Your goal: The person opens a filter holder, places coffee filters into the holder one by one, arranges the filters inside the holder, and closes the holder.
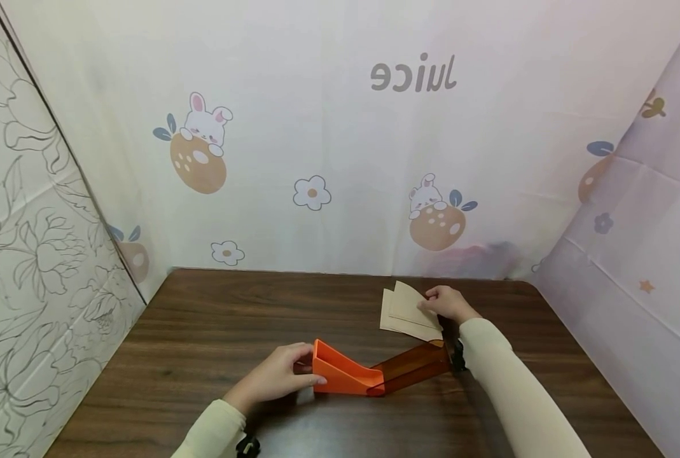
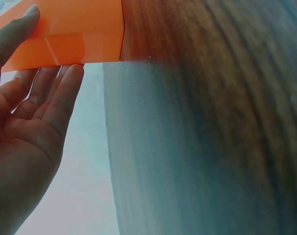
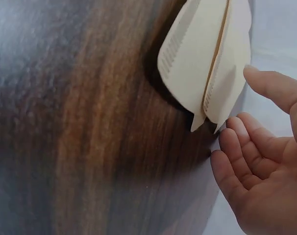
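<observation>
An orange holder point(image 1: 342, 372) stands on the table, its see-through brown lid point(image 1: 411, 366) swung out to the right. My left hand point(image 1: 285, 375) grips the holder's left end; the left wrist view shows the thumb on one face of the orange wall point(image 2: 85, 27) and fingertips at its lower edge. Behind the lid lie flat paper coffee filters point(image 1: 394, 321) with crimped edges. My right hand point(image 1: 448, 304) pinches the upper filter point(image 3: 232, 73) at its right edge, thumb against the paper. The lower filter point(image 3: 187, 58) lies apart from its fingers.
The dark wood-grain table point(image 1: 219, 318) reaches back to a printed curtain point(image 1: 317, 127) with rabbits and flowers. Another curtain point(image 1: 649, 254) hangs along the right side, and a floral sheet point(image 1: 30, 254) along the left.
</observation>
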A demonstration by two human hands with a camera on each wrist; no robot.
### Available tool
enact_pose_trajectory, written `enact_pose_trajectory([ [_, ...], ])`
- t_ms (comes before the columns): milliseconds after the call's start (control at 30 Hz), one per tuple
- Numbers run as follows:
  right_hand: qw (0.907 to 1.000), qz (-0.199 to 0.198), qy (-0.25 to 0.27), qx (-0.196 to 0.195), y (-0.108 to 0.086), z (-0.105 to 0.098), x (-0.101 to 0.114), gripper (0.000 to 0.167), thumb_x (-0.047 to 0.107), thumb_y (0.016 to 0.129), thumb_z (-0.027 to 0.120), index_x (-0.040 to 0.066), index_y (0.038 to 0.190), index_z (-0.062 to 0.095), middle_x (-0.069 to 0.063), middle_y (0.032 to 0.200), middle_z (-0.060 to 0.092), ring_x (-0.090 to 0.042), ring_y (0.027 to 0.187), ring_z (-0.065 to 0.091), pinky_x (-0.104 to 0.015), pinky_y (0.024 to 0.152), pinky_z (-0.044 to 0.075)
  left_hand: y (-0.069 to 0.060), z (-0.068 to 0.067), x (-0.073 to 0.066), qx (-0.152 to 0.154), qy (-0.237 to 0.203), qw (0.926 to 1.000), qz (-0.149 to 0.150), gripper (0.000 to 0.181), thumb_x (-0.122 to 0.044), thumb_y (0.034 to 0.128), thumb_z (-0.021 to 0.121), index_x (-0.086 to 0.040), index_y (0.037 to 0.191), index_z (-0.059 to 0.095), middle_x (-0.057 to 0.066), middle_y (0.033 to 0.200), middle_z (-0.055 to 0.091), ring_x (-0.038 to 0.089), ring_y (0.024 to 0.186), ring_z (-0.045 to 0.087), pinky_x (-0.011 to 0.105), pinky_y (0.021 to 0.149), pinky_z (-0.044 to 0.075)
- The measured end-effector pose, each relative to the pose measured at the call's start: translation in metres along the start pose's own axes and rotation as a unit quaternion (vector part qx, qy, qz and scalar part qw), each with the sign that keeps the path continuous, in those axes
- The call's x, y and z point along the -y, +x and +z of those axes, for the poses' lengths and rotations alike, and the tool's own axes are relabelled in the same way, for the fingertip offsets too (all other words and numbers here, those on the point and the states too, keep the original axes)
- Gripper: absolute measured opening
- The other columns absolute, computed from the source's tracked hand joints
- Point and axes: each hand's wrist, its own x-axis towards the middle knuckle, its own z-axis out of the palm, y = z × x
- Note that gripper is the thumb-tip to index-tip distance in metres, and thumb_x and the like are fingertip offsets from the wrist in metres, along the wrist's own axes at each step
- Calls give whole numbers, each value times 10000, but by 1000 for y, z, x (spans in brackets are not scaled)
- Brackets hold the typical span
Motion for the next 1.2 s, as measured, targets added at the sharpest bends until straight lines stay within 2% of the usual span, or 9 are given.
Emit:
enact_pose_trajectory([
  [433, 9990, 293, -229, 245, 9, -1, -1, 536, 259, 961, 688, -137, 1300, 565, -312, 1314, 560, -464, 1166, 553, -550, 929, 498, 0, 0, 2, 43, 18, 10000, -2, 268, -277, 914, 765, -186, 1145, 666, -63, 1090, 676, 128, 1026, 662, 244, 881, 538],
  [767, 9963, 544, -306, 589, 16, -6, 4, 512, 228, 951, 688, -158, 1263, 566, -303, 1217, 601, -395, 1026, 632, -520, 888, 525, 0, -2, 1, 48, 65, 10000, 21, 296, -297, 904, 773, -192, 1158, 662, -74, 1095, 677, 111, 1018, 663, 244, 877, 540],
  [933, 9950, 646, -141, 744, 16, -8, 7, 500, 197, 951, 678, -173, 1260, 547, -318, 1221, 582, -415, 1049, 617, -528, 903, 517, 0, -1, 2, 64, 31, 10000, 6, 294, -293, 904, 773, -188, 1157, 665, -70, 1097, 676, 113, 1021, 662, 242, 877, 540],
  [1200, 9944, 736, -4, 753, 16, -8, 9, 483, 178, 951, 679, -171, 1257, 549, -310, 1198, 592, -420, 1045, 618, -531, 898, 517, 0, -1, 2, 25, 53, 10000, 74, 270, -280, 916, 761, -180, 1148, 665, -58, 1092, 678, 126, 1026, 663, 243, 882, 538],
])
